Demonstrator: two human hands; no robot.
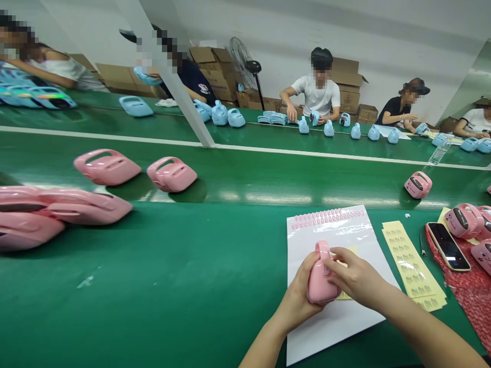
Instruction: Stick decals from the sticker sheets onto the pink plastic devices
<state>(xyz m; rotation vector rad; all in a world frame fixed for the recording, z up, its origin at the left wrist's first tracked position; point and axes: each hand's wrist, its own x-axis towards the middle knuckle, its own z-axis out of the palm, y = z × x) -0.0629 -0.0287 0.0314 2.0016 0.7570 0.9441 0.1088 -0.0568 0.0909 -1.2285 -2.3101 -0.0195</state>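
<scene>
My left hand [301, 294] grips a small pink plastic device [319, 276] from its left side, holding it on edge over a white sheet [333, 327]. My right hand [355, 278] covers the device's right side, with fingertips pressing on its face. A row of small pink sticker pieces [326, 217] lines the sheet's far edge. A yellowish backing strip [412, 266] with empty sticker outlines lies just right of the sheet.
Pink devices [172, 174] lie on the green belt [192, 255] to the left and at the right [418, 184]. A black phone [447, 246] rests on red wrap [471, 291]. Across the far belt, several people handle blue devices [236, 118]; cardboard boxes and a fan [245, 64] stand behind.
</scene>
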